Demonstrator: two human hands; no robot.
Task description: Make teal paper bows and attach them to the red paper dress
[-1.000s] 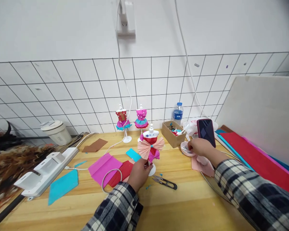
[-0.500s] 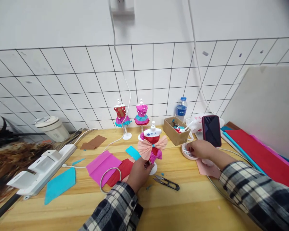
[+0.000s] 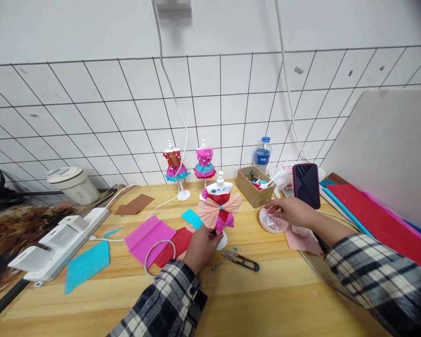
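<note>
A small white mannequin (image 3: pixel 220 196) in a red top, a peach pleated paper skirt and a magenta bow stands on the wooden table. My left hand (image 3: pixel 200 247) is closed around its thin stand near the round base. My right hand (image 3: pixel 292 211) hovers just over a small pink dish (image 3: pixel 273 222) holding tiny beads; its fingertips are pinched together and whatever they hold is too small to name. Small black thread snips (image 3: pixel 241 261) lie just right of the left hand.
Two dressed mannequins (image 3: pixel 176 164) (image 3: pixel 204 164) stand by the tiled wall. A cardboard box (image 3: pixel 254 187), water bottle (image 3: pixel 262 155) and propped phone (image 3: pixel 306 185) sit at the right, beside stacked coloured sheets (image 3: pixel 379 224). Magenta (image 3: pixel 149 238), red and blue paper (image 3: pixel 87 264), a power strip (image 3: pixel 61 243) and feathers (image 3: pixel 17 224) lie left.
My right hand has lifted from the pink dish and its fingers have drawn together. The left hand keeps its grip on the mannequin stand. The camera has tilted down a little.
</note>
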